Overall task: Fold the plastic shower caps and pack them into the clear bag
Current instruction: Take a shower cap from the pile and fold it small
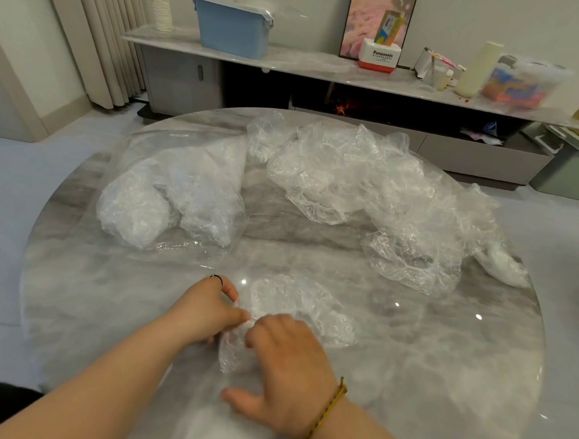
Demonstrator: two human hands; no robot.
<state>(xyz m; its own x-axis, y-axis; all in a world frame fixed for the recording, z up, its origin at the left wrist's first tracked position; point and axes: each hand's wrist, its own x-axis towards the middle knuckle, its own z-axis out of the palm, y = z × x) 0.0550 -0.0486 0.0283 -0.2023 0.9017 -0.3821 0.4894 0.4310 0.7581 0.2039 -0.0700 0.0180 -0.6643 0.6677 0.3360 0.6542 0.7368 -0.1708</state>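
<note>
A crumpled clear shower cap (pixel 297 306) lies on the round marble table (pixel 111 311) near the front edge. My left hand (pixel 208 310) pinches its left edge with fingers closed on the plastic. My right hand (pixel 285 365) presses down on the cap's near part with curled fingers. A loose heap of unfolded shower caps (pixel 375 190) spreads over the far right of the table. On the far left lies the clear bag (pixel 183 188), with several caps inside it.
Behind the table runs a low grey cabinet (pixel 321 64) carrying a blue bin (pixel 232 27), paper cups (pixel 161 8), a Panasonic box (pixel 380 57) and a clear container (pixel 523 83). Curtains (pixel 100 38) hang at the left. A green bin (pixel 569 165) stands at the right.
</note>
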